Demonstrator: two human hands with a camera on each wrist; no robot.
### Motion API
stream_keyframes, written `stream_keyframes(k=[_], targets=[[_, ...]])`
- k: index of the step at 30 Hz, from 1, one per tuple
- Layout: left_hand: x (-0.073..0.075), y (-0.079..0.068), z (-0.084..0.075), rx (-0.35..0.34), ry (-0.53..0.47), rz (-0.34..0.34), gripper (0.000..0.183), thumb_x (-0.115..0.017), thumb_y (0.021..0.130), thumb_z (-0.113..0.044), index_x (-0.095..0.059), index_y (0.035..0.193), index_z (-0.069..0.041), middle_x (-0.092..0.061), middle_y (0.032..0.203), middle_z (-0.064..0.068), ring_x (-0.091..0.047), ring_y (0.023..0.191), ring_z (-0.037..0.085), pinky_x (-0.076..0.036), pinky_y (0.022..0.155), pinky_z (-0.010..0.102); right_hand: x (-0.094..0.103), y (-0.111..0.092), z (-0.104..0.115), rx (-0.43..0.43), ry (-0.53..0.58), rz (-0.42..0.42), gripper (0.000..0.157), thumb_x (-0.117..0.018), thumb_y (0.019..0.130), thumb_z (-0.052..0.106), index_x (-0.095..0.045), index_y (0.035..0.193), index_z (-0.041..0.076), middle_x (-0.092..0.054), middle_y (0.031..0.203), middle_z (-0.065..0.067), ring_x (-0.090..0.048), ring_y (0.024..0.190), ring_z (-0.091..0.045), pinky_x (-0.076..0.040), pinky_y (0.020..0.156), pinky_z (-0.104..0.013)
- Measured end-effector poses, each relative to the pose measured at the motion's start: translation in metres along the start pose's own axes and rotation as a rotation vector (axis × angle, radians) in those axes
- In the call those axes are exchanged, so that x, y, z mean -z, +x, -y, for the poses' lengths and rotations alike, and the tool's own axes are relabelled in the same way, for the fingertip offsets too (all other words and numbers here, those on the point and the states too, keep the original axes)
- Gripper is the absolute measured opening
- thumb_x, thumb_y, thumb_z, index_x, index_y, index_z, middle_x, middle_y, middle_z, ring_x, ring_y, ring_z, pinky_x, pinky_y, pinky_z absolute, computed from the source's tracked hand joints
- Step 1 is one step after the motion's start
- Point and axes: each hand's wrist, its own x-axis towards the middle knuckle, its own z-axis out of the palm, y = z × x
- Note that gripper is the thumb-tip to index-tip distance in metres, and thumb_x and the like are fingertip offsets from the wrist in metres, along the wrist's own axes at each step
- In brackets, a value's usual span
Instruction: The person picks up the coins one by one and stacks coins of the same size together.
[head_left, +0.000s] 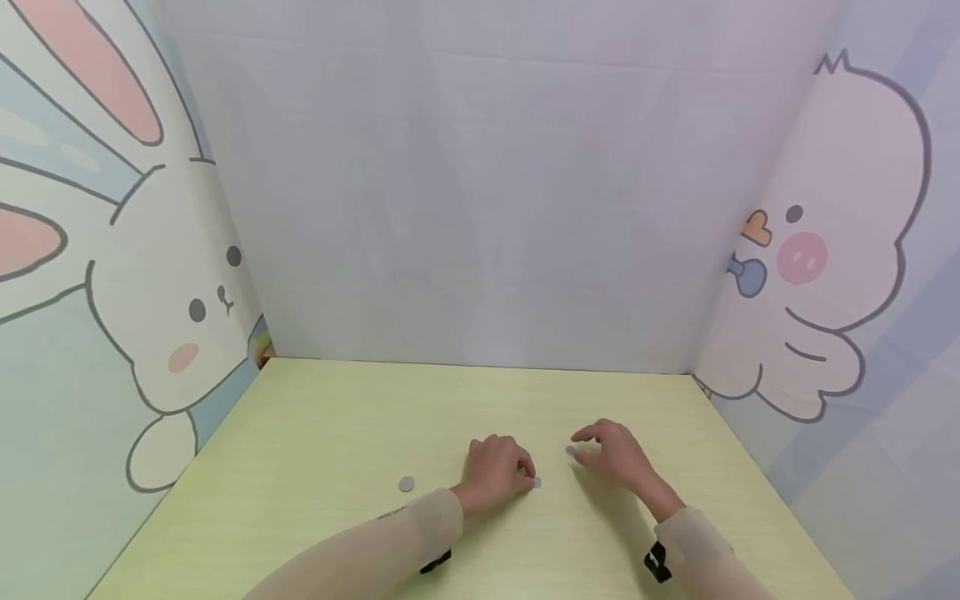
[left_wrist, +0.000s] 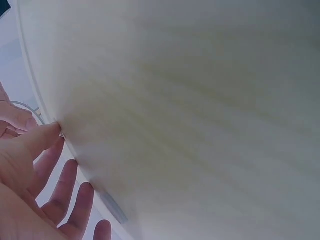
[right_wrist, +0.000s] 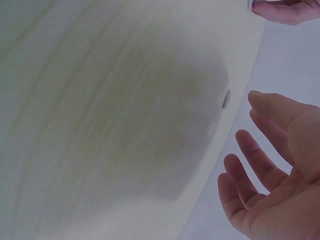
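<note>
Three small, flat, coin-like grey discs are on the table. My left hand (head_left: 497, 472) is low over the table, and its thumb and index fingertip pinch the edge of the middle disc (head_left: 537, 482). In the left wrist view the left hand's (left_wrist: 42, 175) other fingers are spread near the surface. My right hand (head_left: 613, 454) is around the right disc (head_left: 571, 450), thumb and index apart on either side. The right wrist view has this disc (right_wrist: 226, 99) lying on the table, just clear of the right hand's (right_wrist: 275, 160) loosely bent fingers.
To the left of the left hand lies the third disc (head_left: 406, 483), seen edge-on in the left wrist view as a grey strip (left_wrist: 114, 207). The pale yellow table (head_left: 360, 408) ends at a plain back curtain (head_left: 465, 208). Cartoon-printed curtains (head_left: 150, 333) stand at both sides.
</note>
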Motion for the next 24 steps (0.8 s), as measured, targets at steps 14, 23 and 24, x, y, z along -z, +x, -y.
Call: stream_keyframes(k=[14, 23, 24], targets=[[-0.005, 0.000, 0.002, -0.001, -0.009, -0.015, 0.014, -0.092, 0.084, -0.034, -0.081, 0.075, -0.030, -0.066, 0.080, -0.016, -0.052, 0.080, 0.008, -0.037, 0.077, 0.037, -0.008, 0.011, -0.017, -0.096, 0.060, 0.074, 0.017, -0.086, 0.087, 0.013, -0.084, 0.104, 0.011, -0.075, 0.104, -0.005, -0.063, 0.092, -0.023, -0.052, 0.082, -0.041], [0.003, 0.000, -0.001, 0.009, 0.007, 0.020, 0.013, -0.091, 0.085, -0.036, -0.082, 0.077, -0.031, -0.068, 0.083, -0.017, -0.054, 0.082, 0.008, -0.038, 0.077, 0.037, -0.010, 0.016, -0.019, -0.090, 0.044, 0.096, 0.015, -0.088, 0.086, 0.015, -0.086, 0.101, 0.013, -0.073, 0.098, -0.002, -0.057, 0.086, -0.018, -0.048, 0.076, -0.036], [0.003, 0.000, -0.001, 0.010, 0.009, 0.021, 0.013, -0.091, 0.085, -0.036, -0.082, 0.077, -0.031, -0.068, 0.083, -0.017, -0.054, 0.082, 0.008, -0.038, 0.077, 0.037, -0.010, 0.017, -0.019, -0.089, 0.041, 0.097, 0.015, -0.088, 0.086, 0.015, -0.086, 0.101, 0.014, -0.072, 0.098, -0.002, -0.057, 0.086, -0.018, -0.048, 0.076, -0.036]])
